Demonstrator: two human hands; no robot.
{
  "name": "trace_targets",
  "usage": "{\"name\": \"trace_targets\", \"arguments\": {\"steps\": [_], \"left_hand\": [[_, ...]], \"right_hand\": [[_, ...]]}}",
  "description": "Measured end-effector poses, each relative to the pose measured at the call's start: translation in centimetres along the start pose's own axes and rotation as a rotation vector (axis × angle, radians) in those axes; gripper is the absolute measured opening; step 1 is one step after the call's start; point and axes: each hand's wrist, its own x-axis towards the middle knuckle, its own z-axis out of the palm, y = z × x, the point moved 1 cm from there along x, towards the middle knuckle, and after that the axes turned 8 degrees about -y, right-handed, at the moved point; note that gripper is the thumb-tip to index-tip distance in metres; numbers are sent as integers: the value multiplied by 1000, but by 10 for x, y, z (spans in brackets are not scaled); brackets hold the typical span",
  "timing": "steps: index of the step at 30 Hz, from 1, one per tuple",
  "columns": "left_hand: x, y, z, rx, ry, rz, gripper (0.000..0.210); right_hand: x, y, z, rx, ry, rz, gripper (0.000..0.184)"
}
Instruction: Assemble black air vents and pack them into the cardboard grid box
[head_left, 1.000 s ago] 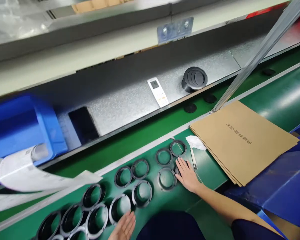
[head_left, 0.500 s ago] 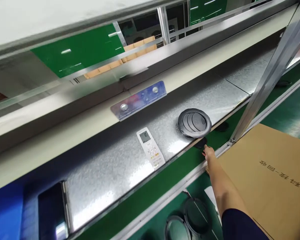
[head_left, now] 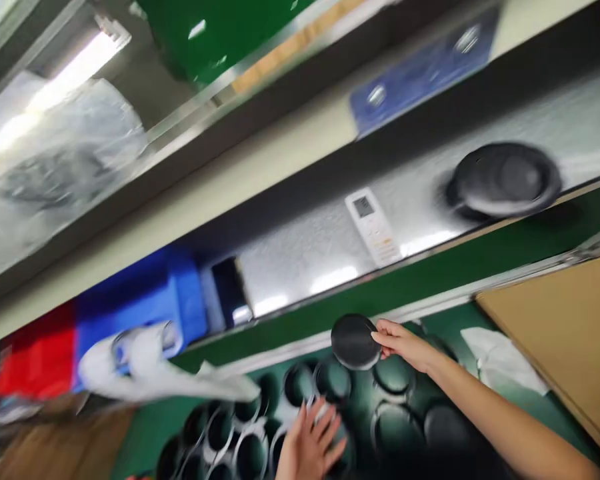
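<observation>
A black disc (head_left: 355, 342) hangs in the person's right hand (head_left: 405, 343) over the table's back edge.

From where I stand, the right thumb and fingers are pinching the disc by its right rim, in front of the pale rail (head_left: 275, 360) along the back of the green table (head_left: 140, 433). The left hand (head_left: 310, 440) grasps nothing, fingers spread, over the black rings (head_left: 253, 430) crowding the table's front part; whether it touches any, I can't tell. Cardboard (head_left: 555, 340) lies towards the table's right end, a crumpled white sheet (head_left: 503, 357) just beside it. On the metal shelf (head_left: 300, 250) above, a white remote (head_left: 374, 227) and a blurred round black piece (head_left: 505, 180) sit near the front edge.
</observation>
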Motion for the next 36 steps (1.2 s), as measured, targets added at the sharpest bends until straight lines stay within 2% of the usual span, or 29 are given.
{"name": "trace_targets", "arguments": {"steps": [2,4,6,9,11,13,19,24,30,36], "left_hand": [[-22,-10,13,-48,-82,41,57],[-33,-13,27,-60,-170,58,64],[-42,-13,36,-64,-219,85,61],[-64,-19,34,-87,-282,141,59],[-79,-26,26,-107,-334,174,62],[-93,-32,17,-107,-369,198,63],[-124,-41,-5,-61,-410,237,64],[-144,-46,-12,-39,-502,218,71],[-154,-46,-14,-68,-539,173,74],[-149,-52,-21,-11,-493,111,78]], "right_hand": [[-30,14,56,-175,-274,47,48],[-51,20,94,-347,-341,61,43],[-66,21,119,-593,-226,-65,35],[-88,22,147,-1018,29,-450,31],[-103,25,164,-1226,72,-630,32],[-115,31,180,-1346,72,-682,34],[-135,44,220,-1324,44,-621,37],[-150,51,240,-1168,30,-570,43],[-171,49,251,-898,51,-490,50],[-185,57,249,-901,100,-420,52]]}}
